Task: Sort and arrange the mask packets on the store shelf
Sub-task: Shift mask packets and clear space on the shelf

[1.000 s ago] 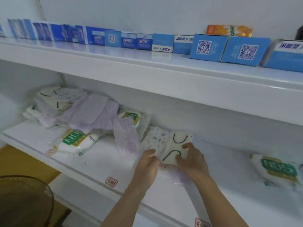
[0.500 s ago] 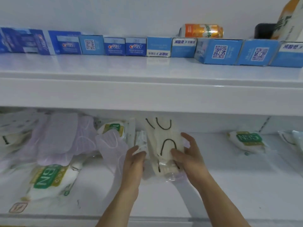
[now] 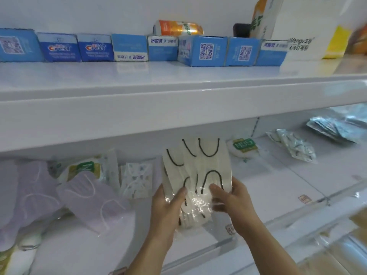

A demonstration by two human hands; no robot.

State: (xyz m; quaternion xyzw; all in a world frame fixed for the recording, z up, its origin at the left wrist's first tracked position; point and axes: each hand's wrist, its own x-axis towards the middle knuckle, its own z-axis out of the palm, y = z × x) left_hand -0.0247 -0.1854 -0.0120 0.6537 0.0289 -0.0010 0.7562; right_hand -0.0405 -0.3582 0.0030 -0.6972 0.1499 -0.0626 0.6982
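Note:
Both hands hold up a fanned bunch of cream mask packets [image 3: 204,165] with black ear loops, upright above the lower shelf [image 3: 268,185]. My left hand [image 3: 166,205] grips their lower left edge, thumb across the front. My right hand [image 3: 230,197] grips the lower right edge. Lilac mask packets [image 3: 89,199] lie in a loose pile at the left. A patterned white packet [image 3: 137,179] leans against the back wall beside them. Green-labelled N95 packets lie at the left [image 3: 83,169] and right [image 3: 244,146].
Blue toothpaste boxes [image 3: 202,50] line the upper shelf [image 3: 158,108], with an orange can [image 3: 178,27] behind and a large white pack [image 3: 301,26] at the right. Silvery and patterned packets [image 3: 297,143] lie on the lower shelf's right end. Price tags [image 3: 230,229] sit on the front rail.
The cream packets were lifted off the shelf, raised upright and fanned out between both hands. The view has swung to the right, bringing the shelf's right end into sight.

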